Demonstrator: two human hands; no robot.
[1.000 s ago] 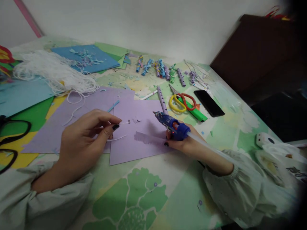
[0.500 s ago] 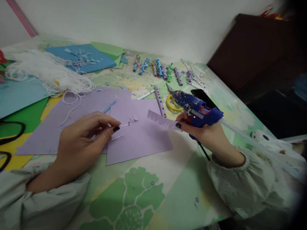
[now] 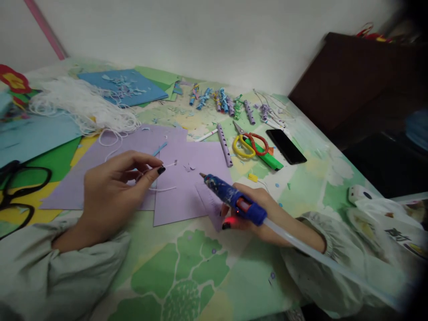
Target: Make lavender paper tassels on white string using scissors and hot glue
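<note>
Surface: floral cloth, mostly green/white, below both hands. L hand: thumb & forefinger pinched on white string; one end sticks out R of fingertips w/ small greyish tab at tip, another length shows just below thumb. R hand: gripping blue glue gun, nozzle pointing up & twd L hand; clear glue stick runs from its rear, back over the forearm. Same hand's fingers also hold purple fringed strip, just below nozzle; red glow on thumb. Btwn hands: smaller purple sheet w/ few paper scraps on it, nr gun tip. Larger purple sheet under/behind L hand; blue strip just beyond its fingers. Black-framed glasses L of L hand. Beyond R hand: dotted purple roll, yellow/red-handled scissors by long green item, type unclear; black phone to their R. Beyond L hand: tangled string heap, then blue sheet w/ cut bits. Farthest fwd of R hand: row of small decorated rolls, mixed cols
</note>
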